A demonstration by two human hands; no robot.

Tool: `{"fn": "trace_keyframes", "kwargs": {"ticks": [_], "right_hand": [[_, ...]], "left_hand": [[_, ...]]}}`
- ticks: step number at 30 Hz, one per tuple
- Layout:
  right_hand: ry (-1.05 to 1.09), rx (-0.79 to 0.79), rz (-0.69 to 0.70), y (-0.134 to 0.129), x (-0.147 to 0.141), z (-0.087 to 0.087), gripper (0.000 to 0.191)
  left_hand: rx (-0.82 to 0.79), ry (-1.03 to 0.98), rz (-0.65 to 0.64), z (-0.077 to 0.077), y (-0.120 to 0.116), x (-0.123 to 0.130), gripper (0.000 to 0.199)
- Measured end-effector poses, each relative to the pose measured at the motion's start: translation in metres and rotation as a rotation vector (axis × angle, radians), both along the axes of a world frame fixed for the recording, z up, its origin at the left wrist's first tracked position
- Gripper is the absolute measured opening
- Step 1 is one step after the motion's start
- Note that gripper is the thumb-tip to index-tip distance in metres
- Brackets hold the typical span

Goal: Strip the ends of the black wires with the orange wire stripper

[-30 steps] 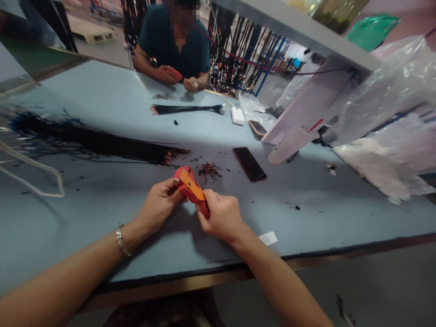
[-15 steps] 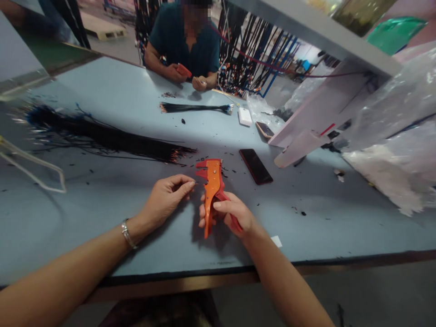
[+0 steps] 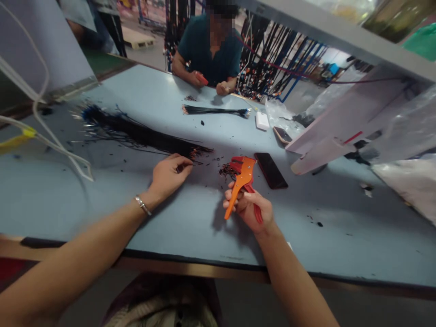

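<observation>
My right hand [image 3: 254, 206] is wrapped round an orange and red wire stripper [image 3: 242, 178], its jaws pointing away from me and to the left. My left hand [image 3: 170, 176] rests low over the table, thumb and forefinger drawn together at the near side of the wire bundle's stripped ends. Whatever those fingertips hold is too small to make out. The long bundle of black wires [image 3: 136, 131] lies to the far left, with blue and silvery ends at left and coppery ends at right. Short black offcuts [image 3: 228, 171] are heaped beside the stripper's jaws.
A dark phone [image 3: 271, 170] lies right of the stripper. Farther back are a smaller tied wire bundle [image 3: 216, 110], a white box [image 3: 262, 121] and another phone [image 3: 282, 135]. A co-worker [image 3: 207, 50] sits opposite, holding a red tool. A white wire frame [image 3: 64, 152] stands at left.
My left hand has moved away from the stripper toward the bundle's coppery ends. The stripper has tilted rightward in my right hand, uncovering the offcut heap. The whole view has shifted.
</observation>
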State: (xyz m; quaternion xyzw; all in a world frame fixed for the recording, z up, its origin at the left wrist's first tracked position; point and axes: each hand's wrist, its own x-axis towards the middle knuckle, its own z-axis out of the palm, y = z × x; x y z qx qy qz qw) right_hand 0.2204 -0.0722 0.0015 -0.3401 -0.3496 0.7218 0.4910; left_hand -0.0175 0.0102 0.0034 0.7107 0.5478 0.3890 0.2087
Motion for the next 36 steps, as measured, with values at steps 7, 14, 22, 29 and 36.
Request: {"fn": "trace_keyframes", "kwargs": {"ticks": [7,14,22,29,36], "right_hand": [[-0.024,-0.014,0.008,-0.003,0.003,-0.001,0.029],[0.029,0.017,0.02,-0.003,0.002,-0.001,0.028],[0.078,-0.013,0.018,-0.001,0.001,-0.004,0.028],[0.077,-0.019,0.029,0.001,0.001,-0.004,0.03],[0.093,0.003,0.053,0.001,0.0,-0.003,0.03]], "left_hand": [[0.059,0.232,0.278,0.026,0.016,-0.077,0.02],[0.118,0.489,0.614,0.029,0.009,-0.184,0.05],[0.169,0.531,0.443,0.038,0.028,-0.193,0.058],[0.145,0.601,-0.059,0.025,0.038,-0.069,0.034],[0.117,0.772,-0.064,0.002,0.052,-0.048,0.025]]}}
